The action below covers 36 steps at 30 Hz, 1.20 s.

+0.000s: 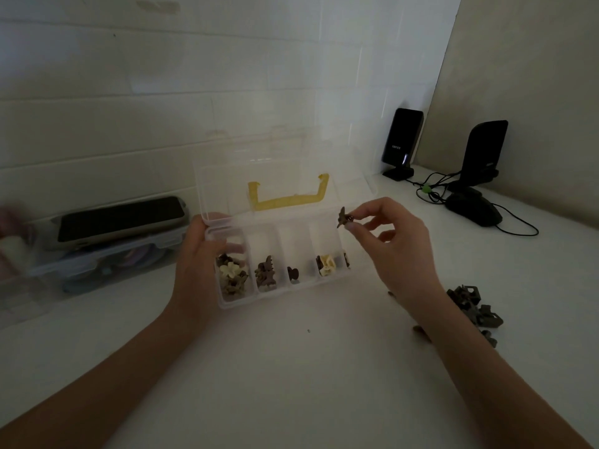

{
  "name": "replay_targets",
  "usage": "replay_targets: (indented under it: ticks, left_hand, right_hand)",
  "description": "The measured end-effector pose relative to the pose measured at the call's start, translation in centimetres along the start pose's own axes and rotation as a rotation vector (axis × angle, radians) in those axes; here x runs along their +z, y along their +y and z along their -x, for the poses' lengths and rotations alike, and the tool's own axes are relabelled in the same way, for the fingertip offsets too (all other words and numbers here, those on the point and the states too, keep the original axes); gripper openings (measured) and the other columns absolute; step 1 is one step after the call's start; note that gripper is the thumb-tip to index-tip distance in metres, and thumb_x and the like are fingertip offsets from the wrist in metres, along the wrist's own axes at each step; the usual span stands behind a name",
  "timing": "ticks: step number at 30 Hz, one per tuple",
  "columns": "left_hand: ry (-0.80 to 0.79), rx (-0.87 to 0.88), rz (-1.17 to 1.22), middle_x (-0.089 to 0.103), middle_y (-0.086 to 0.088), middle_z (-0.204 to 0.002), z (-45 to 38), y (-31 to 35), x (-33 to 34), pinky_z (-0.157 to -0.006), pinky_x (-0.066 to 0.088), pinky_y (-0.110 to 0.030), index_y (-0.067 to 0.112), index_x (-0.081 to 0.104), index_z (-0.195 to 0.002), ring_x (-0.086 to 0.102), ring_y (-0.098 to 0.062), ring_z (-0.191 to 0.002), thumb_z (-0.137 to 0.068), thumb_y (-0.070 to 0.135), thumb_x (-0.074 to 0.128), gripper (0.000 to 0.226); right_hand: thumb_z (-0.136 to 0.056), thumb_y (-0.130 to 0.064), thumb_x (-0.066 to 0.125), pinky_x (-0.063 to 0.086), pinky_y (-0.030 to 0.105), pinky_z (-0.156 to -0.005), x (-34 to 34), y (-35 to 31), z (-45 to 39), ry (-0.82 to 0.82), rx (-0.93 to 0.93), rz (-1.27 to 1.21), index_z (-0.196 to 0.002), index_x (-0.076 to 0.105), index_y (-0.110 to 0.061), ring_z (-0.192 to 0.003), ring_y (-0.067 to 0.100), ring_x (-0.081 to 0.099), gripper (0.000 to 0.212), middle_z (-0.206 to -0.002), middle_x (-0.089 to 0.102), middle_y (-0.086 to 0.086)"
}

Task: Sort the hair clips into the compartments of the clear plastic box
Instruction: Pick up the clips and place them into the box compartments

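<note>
A clear plastic box [299, 236] with an open lid and a yellow handle [288, 197] is tilted up off the white table. My left hand [202, 264] grips its left end. Its compartments hold small brown and cream hair clips [231, 275]. My right hand [392, 241] pinches a small dark brown hair clip [344, 217] between thumb and forefinger, just above the box's right end. A pile of dark loose clips [473, 307] lies on the table to the right of my right wrist.
At the left a phone [121, 218] lies on a clear lidded container [107, 257]. Two black speakers [402, 144] [484, 153], a mouse [475, 209] and cables sit at the back right. A tiled wall stands close behind the box.
</note>
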<state>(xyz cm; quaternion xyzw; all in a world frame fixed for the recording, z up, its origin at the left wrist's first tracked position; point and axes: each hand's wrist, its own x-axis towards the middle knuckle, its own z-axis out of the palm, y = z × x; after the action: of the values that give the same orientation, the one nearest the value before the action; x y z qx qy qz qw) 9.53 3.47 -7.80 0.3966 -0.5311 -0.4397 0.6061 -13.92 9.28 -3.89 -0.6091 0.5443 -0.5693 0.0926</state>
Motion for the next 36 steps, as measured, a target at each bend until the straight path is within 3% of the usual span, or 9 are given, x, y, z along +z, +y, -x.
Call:
replay_targets:
  ticks: [4, 9, 13, 16, 19, 29, 32, 34, 36]
  left_hand:
    - [-0.002, 0.012, -0.023, 0.064, -0.003, -0.093, 0.2, 0.2, -0.1, -0.069, 0.056, -0.045, 0.032, 0.061, -0.085, 0.067, -0.023, -0.083, -0.073, 0.000, 0.061, 0.035]
    - [-0.032, 0.008, 0.069, 0.062, -0.008, -0.096, 0.7, 0.9, 0.4, -0.072, 0.054, -0.047, 0.035, 0.063, -0.082, 0.064, -0.034, -0.087, -0.063, 0.030, 0.058, 0.020]
    - [-0.019, -0.003, 0.088, 0.067, 0.002, -0.087, 0.4, 0.7, 0.3, -0.057, 0.059, -0.037, 0.034, 0.063, -0.081, 0.068, -0.022, -0.077, -0.069, 0.019, 0.051, 0.023]
    - [0.013, 0.028, 0.049, 0.069, 0.012, -0.078, 0.1, 0.6, 0.2, -0.051, 0.055, -0.025, 0.025, 0.060, -0.088, 0.069, -0.010, -0.070, -0.080, -0.005, 0.050, 0.033]
    - [0.022, 0.007, 0.073, 0.069, 0.005, -0.083, 0.0, 0.3, 0.1, -0.057, 0.059, -0.031, 0.026, 0.060, -0.089, 0.069, -0.014, -0.071, -0.082, 0.003, 0.049, 0.026]
    - [0.008, 0.035, 0.009, 0.067, 0.017, -0.072, -0.1, 0.4, 0.0, -0.051, 0.054, -0.019, 0.020, 0.056, -0.089, 0.066, -0.002, -0.066, -0.080, -0.013, 0.049, 0.036]
    - [-0.019, 0.025, 0.001, 0.069, 0.013, -0.081, 0.1, 0.7, -0.1, -0.056, 0.057, -0.024, 0.015, 0.056, -0.096, 0.068, -0.007, -0.073, -0.083, -0.009, 0.046, 0.029]
    - [-0.030, -0.034, 0.064, 0.066, -0.002, -0.093, 0.0, 0.9, -0.3, -0.068, 0.058, -0.039, 0.009, 0.055, -0.106, 0.068, -0.021, -0.082, -0.084, 0.003, 0.047, 0.025]
    - [-0.052, -0.079, 0.117, 0.061, -0.015, -0.105, 0.0, 1.2, -0.4, -0.079, 0.054, -0.050, 0.007, 0.053, -0.115, 0.066, -0.031, -0.090, -0.079, 0.015, 0.048, 0.037]
  right_hand:
    - [-0.081, -0.021, 0.070, 0.041, 0.009, -0.060, -0.1, 0.6, -0.1, -0.032, -0.012, 0.061, -0.079, 0.058, -0.036, -0.080, 0.003, 0.057, 0.019, -0.088, 0.064, -0.021]
    - [-0.083, -0.024, 0.066, 0.036, 0.009, -0.061, -0.9, 1.2, -0.3, 0.037, -0.093, 0.255, -0.085, 0.058, -0.033, -0.079, 0.003, 0.051, 0.012, -0.083, 0.057, -0.024]
    - [-0.084, -0.026, 0.064, 0.037, 0.021, -0.059, -1.2, 1.7, -0.2, 0.059, -0.149, 0.508, -0.089, 0.058, -0.026, -0.080, 0.009, 0.051, 0.008, -0.081, 0.054, -0.018]
    - [-0.083, -0.028, 0.062, 0.040, 0.025, -0.059, -1.3, 1.8, -0.3, 0.110, -0.107, 0.504, -0.088, 0.056, -0.026, -0.079, 0.009, 0.051, 0.008, -0.081, 0.058, -0.014]
    - [-0.083, -0.027, 0.060, 0.037, 0.022, -0.055, -1.7, 2.2, -0.6, 0.161, -0.042, 0.511, -0.089, 0.056, -0.027, -0.078, 0.008, 0.050, 0.008, -0.082, 0.058, -0.013]
    - [-0.083, -0.016, 0.065, 0.042, 0.020, -0.064, -2.6, 2.4, -1.1, -0.126, -0.038, 0.381, -0.088, 0.068, -0.026, -0.071, 0.007, 0.051, 0.011, -0.080, 0.061, -0.013]
    - [-0.084, -0.016, 0.064, 0.039, 0.018, -0.064, -2.6, 2.2, -1.1, -0.148, -0.073, 0.370, -0.089, 0.069, -0.026, -0.073, 0.006, 0.050, 0.012, -0.081, 0.061, -0.016]
    - [-0.085, -0.015, 0.063, 0.039, 0.019, -0.067, -2.7, 2.3, -1.1, -0.187, -0.074, 0.414, -0.091, 0.071, -0.028, -0.081, 0.006, 0.047, 0.017, -0.089, 0.061, -0.015]
    - [-0.086, -0.011, 0.062, 0.038, 0.020, -0.069, -2.7, 2.5, -1.1, -0.223, -0.069, 0.436, -0.093, 0.073, -0.027, -0.088, 0.004, 0.043, 0.020, -0.095, 0.059, -0.012]
